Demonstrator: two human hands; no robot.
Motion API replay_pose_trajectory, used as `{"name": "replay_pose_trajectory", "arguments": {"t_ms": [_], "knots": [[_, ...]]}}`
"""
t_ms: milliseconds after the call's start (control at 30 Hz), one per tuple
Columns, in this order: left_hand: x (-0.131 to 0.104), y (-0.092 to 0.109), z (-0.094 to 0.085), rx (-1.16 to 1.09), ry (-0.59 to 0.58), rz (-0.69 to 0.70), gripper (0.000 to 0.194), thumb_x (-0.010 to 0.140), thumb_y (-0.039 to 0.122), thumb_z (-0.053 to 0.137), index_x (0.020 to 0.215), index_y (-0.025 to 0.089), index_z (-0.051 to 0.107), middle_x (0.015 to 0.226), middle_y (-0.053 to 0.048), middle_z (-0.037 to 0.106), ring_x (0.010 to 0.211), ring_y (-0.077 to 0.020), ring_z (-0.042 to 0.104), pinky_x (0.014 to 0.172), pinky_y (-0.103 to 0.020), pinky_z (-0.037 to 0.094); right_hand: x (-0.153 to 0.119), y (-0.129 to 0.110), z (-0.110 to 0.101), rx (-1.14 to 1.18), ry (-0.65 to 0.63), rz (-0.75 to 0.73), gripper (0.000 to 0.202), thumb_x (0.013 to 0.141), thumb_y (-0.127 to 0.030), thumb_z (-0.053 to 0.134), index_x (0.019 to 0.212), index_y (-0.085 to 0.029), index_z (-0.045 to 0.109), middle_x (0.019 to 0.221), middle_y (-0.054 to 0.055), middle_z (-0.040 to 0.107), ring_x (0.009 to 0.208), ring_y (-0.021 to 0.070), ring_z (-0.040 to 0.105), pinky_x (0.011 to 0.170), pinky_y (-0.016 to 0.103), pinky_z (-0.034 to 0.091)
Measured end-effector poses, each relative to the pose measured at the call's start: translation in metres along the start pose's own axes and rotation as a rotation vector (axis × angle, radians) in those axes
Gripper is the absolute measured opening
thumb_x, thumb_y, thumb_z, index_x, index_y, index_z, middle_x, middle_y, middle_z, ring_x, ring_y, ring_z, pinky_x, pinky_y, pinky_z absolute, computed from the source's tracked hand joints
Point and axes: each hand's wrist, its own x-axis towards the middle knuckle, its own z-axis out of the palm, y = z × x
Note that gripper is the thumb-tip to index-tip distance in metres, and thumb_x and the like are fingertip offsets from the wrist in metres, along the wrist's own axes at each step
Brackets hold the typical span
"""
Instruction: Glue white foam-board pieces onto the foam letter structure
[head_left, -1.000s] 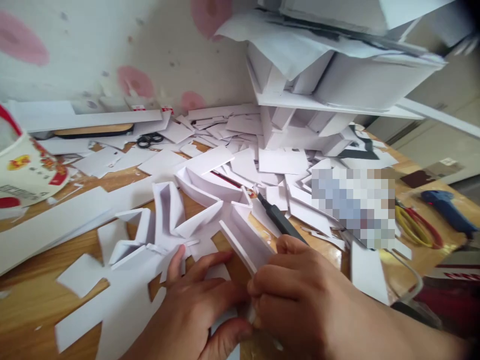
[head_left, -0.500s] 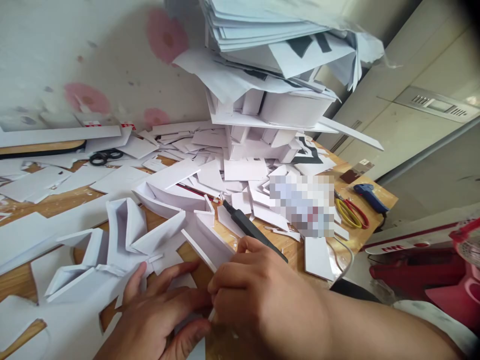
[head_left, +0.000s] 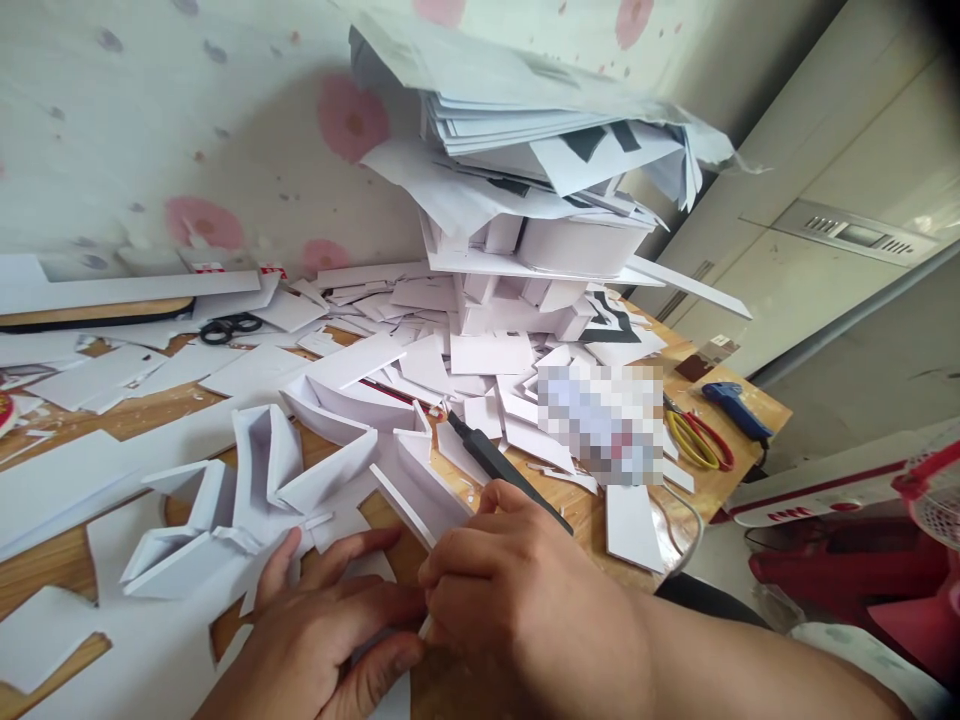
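Centrally, at the lower middle of the frame, both hands meet over a white folded foam-board piece [head_left: 420,490] that lies on the wooden worktop [head_left: 577,505]. Left hand [head_left: 330,630]: pressed flat on white board at the bottom edge, fingers spread and pointing toward the upper right, thumb curled against the right hand. Right hand [head_left: 525,590]: clenched, fingers curled around the lower end of the folded piece; whether it also holds a small tool between the fingers cannot be told. Black utility knife [head_left: 502,468]: lies on the worktop just above the right hand's knuckles, slanting from upper left to lower right, apart from the fingers.

Left of the hands, several white folded channel shapes [head_left: 255,465] stand open on the worktop, touching one another. Loose white offcuts [head_left: 420,350] cover the centre of the frame. Behind them, at upper centre, rises a stack of white boards and paper sheets [head_left: 540,170] against a wall with pink flower marks. Black scissors [head_left: 229,327] lie at middle left. At middle right, near the worktop's edge, sit yellow-and-red handled scissors [head_left: 697,437] and, beyond them, a blue glue gun [head_left: 735,405]. A blurred patch lies between the offcuts and the coloured scissors.
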Motion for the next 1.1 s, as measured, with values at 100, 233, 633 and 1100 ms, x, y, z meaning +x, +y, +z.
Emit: {"name": "replay_pose_trajectory", "arguments": {"t_ms": [100,233,633,1100], "knots": [[0.0,0.001,-0.002,-0.021,-0.045,-0.031,0.022,0.088,0.052,0.056,0.103,0.04,0.066,0.101,0.006,0.074,0.119,-0.0302,0.057,0.106,-0.055,0.031,0.0,0.0,-0.001,-0.014,0.003,0.0,0.027,0.092,-0.018,0.057,0.065,-0.016,0.054,0.074,-0.004,0.065,0.06,0.0108,0.049,0.065,0.036,0.029],[0.003,0.005,-0.009,-0.076,-0.111,-0.076,0.018,0.089,0.05,0.055,0.092,0.037,0.068,0.097,0.007,0.074,0.116,-0.0303,0.058,0.107,-0.059,0.027,0.0,-0.001,-0.002,-0.018,-0.011,0.001,0.025,0.092,-0.017,0.056,0.066,-0.016,0.054,0.074,-0.004,0.065,0.06,0.0108,0.049,0.065,0.036,0.029],[0.01,0.017,-0.019,-0.266,-0.229,-0.231,0.026,0.094,0.048,0.049,0.083,0.033,0.067,0.097,0.005,0.073,0.127,-0.0304,0.047,0.108,-0.068,-0.004,-0.002,-0.001,-0.002,0.018,-0.029,0.011,0.028,0.092,-0.011,0.053,0.065,-0.016,0.054,0.077,-0.002,0.065,0.061,0.01,0.05,0.071,0.035,0.033],[0.018,0.027,-0.031,-0.398,-0.203,-0.277,0.022,0.095,0.045,0.047,0.09,0.041,0.068,0.098,0.009,0.072,0.128,-0.0278,0.044,0.104,-0.069,-0.002,-0.006,0.002,-0.004,0.077,0.034,-0.001,0.016,0.089,-0.013,0.063,0.073,-0.015,0.061,0.086,0.0,0.069,0.069,0.0118,0.061,0.075,0.035,0.037]]}}
